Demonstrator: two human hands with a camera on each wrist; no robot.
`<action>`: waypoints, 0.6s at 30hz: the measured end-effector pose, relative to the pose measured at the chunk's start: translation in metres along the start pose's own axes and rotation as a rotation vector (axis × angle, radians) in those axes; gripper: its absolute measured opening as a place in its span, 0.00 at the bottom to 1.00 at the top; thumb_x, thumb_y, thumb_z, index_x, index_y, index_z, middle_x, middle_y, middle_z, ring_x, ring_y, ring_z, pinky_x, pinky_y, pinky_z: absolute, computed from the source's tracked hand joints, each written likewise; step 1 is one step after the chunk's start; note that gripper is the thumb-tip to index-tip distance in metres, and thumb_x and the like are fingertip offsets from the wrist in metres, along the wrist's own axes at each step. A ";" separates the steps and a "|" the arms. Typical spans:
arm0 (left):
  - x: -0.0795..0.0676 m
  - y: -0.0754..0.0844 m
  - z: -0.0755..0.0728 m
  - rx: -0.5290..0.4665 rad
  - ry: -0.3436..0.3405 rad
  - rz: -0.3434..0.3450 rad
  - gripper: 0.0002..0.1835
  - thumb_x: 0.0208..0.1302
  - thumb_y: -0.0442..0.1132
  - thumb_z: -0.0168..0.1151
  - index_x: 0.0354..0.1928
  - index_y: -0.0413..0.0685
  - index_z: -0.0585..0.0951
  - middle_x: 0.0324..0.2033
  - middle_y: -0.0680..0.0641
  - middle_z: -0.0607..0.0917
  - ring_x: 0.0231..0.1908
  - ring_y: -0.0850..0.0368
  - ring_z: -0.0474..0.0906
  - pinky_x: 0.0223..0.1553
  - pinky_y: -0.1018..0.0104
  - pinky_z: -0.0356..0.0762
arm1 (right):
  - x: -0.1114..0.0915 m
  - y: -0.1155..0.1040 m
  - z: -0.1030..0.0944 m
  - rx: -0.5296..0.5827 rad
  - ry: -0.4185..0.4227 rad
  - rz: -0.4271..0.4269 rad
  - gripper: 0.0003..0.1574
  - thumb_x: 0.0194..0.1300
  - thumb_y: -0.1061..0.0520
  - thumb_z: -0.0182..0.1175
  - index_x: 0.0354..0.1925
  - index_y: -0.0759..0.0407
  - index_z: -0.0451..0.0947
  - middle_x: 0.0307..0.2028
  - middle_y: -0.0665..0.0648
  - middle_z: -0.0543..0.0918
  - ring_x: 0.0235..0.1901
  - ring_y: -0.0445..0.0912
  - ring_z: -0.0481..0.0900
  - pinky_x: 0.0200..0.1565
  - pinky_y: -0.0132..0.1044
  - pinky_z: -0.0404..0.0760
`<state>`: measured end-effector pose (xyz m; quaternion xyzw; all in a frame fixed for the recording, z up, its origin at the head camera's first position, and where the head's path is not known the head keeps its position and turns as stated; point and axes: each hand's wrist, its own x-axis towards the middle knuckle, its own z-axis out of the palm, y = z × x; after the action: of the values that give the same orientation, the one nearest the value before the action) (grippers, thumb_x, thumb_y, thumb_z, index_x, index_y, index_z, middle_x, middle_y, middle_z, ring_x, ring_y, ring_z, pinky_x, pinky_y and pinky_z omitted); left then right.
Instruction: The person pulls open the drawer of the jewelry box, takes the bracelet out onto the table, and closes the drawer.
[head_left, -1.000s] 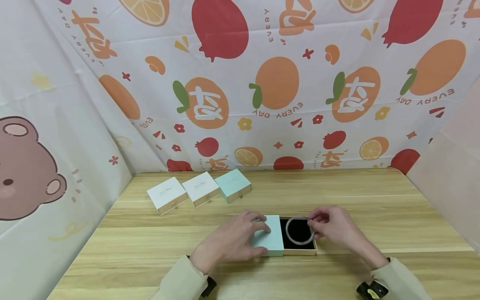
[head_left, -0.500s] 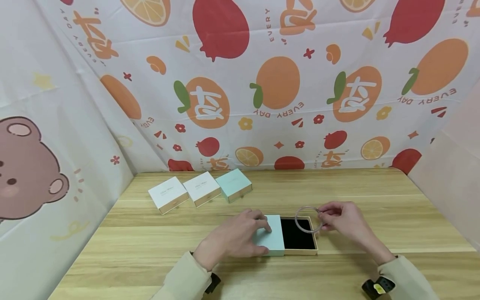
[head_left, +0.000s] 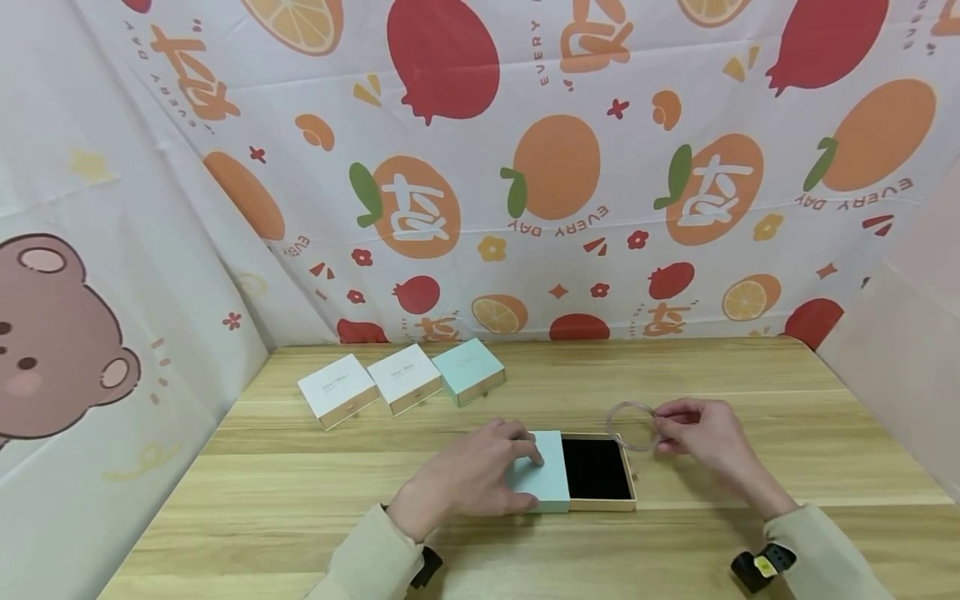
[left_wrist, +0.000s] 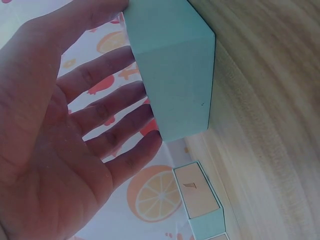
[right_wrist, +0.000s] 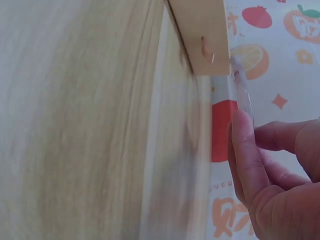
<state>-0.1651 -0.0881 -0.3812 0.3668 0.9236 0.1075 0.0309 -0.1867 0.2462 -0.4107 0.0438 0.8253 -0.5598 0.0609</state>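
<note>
A pale mint box sleeve (head_left: 551,475) lies on the table, its drawer (head_left: 602,505) with black lining pulled out to the right. My left hand (head_left: 480,471) rests on the sleeve; in the left wrist view its fairly straight fingertips touch the mint box (left_wrist: 175,90) along one edge. Between thumb and fingers my right hand (head_left: 701,433) pinches a thin, translucent bangle (head_left: 609,425), held up just past the drawer's far right corner. The right wrist view shows the bangle edge-on, beside the drawer's end with its small pull tab (right_wrist: 206,50).
Two white boxes (head_left: 337,387) (head_left: 405,377) and another mint box (head_left: 468,369) stand in a row at the back left. The wooden table (head_left: 300,508) meets a fruit-print curtain (head_left: 480,267) at the back. Another curtain hangs along the left side.
My right hand has lifted the bangle off the black lining and carried it right and back, past the drawer's end. My left hand has stayed on the sleeve.
</note>
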 end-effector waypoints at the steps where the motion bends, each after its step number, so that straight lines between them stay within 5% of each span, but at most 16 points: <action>1: 0.000 0.000 0.000 0.000 0.000 0.001 0.21 0.56 0.59 0.74 0.50 0.63 0.86 0.55 0.54 0.83 0.51 0.58 0.76 0.48 0.67 0.80 | 0.001 0.001 -0.001 0.000 0.006 0.006 0.20 0.71 0.64 0.62 0.55 0.77 0.77 0.40 0.65 0.87 0.30 0.42 0.87 0.36 0.36 0.89; 18: 0.001 -0.002 0.000 -0.017 -0.009 0.004 0.21 0.58 0.58 0.73 0.51 0.61 0.86 0.56 0.53 0.83 0.52 0.57 0.76 0.51 0.65 0.80 | 0.017 0.015 -0.020 -0.034 0.093 0.050 0.21 0.71 0.63 0.61 0.56 0.78 0.77 0.36 0.59 0.87 0.29 0.37 0.86 0.36 0.33 0.88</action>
<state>-0.1671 -0.0884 -0.3819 0.3688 0.9217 0.1137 0.0382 -0.2019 0.2703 -0.4202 0.0892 0.8351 -0.5415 0.0372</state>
